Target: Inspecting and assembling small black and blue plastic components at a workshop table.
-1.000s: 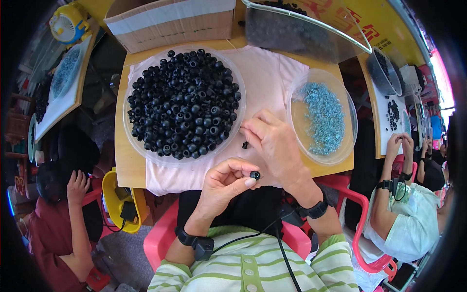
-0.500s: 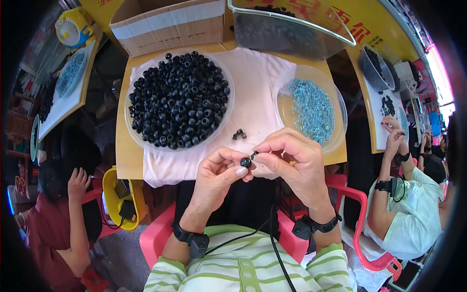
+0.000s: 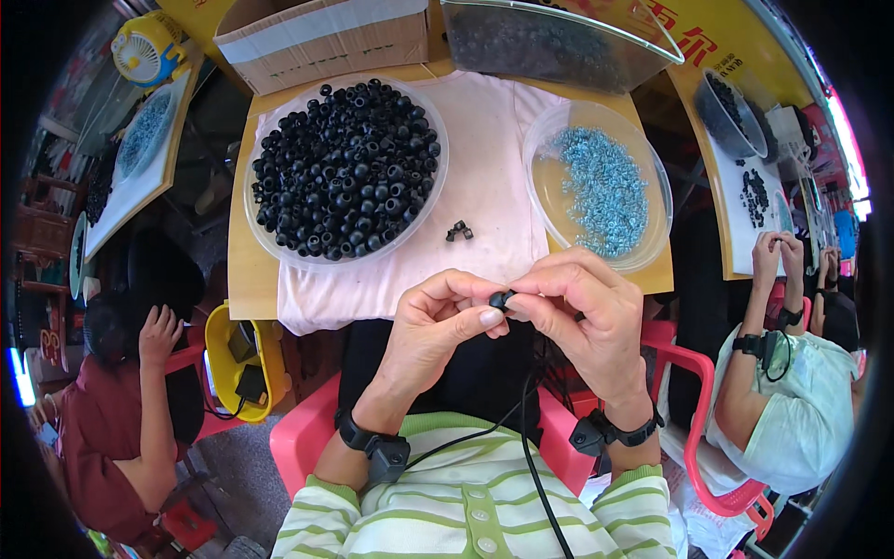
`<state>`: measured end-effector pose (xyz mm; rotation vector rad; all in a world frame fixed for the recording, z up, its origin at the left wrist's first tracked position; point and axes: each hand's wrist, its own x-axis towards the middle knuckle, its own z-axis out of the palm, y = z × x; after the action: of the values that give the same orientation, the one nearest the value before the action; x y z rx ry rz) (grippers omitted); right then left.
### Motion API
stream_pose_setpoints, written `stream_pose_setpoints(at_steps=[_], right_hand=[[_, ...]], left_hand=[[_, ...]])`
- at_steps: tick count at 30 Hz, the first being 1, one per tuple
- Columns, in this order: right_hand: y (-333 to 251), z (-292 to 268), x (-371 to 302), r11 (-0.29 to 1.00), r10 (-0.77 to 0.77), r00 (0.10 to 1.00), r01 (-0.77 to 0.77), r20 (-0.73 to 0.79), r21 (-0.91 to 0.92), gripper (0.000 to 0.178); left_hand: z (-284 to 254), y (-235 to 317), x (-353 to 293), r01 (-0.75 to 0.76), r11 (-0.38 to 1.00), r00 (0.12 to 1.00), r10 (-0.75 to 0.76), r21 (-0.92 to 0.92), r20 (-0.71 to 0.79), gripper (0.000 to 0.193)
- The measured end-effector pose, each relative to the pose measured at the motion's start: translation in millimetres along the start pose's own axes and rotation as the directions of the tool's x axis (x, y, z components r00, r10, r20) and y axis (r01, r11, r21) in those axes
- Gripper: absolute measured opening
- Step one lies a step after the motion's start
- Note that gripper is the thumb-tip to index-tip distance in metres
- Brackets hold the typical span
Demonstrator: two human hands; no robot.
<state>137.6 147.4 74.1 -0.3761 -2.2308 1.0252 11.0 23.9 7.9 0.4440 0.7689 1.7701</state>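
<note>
In front of me, above the near edge of the table, my left hand point(image 3: 428, 331) pinches a shiny black round bead-like part point(image 3: 501, 299) between thumb and fingers. My right hand point(image 3: 591, 321) is closed at the same part, its thumb and forefinger pressed against it; whatever else is between those fingertips is hidden. Just beyond my hands, several small black pieces point(image 3: 458, 231) lie in a cluster on a pale pink cloth point(image 3: 489, 140). A shallow round tray point(image 3: 251, 224) heaped with black round hollow parts point(image 3: 349, 172) stands left, and a clear tray point(image 3: 551, 200) of tiny light-blue pieces point(image 3: 605, 191) right.
At the table's back stand a cardboard box point(image 3: 326, 47) and a clear bin point(image 3: 559, 51) with dark parts. A yellow bucket point(image 3: 270, 368) sits low at left. Co-workers sit on both sides, one in a maroon top point(image 3: 102, 419), one in a pale top point(image 3: 792, 410).
Both hands have shifted slightly right and come together. The small dark piece at my right fingertips has met the round part, which is now mostly covered by my fingers.
</note>
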Motion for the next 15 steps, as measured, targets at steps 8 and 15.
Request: stream_pose_setpoints(at_steps=[8,15], right_hand=[[-0.9,-3.5,-5.0,0.988,0.143,0.988,-0.138,-0.064,0.067,0.013],[2.2,2.4,-6.7,0.999,-0.013,0.999,0.012,-0.044,-0.035,0.015]], left_hand=[[2.5,2.3,1.8,0.023,0.999,1.0,-0.023,0.041,0.006,0.018],[1.8,-0.2,2.0,0.031,0.999,1.0,-0.031,0.04,0.005,0.018]])
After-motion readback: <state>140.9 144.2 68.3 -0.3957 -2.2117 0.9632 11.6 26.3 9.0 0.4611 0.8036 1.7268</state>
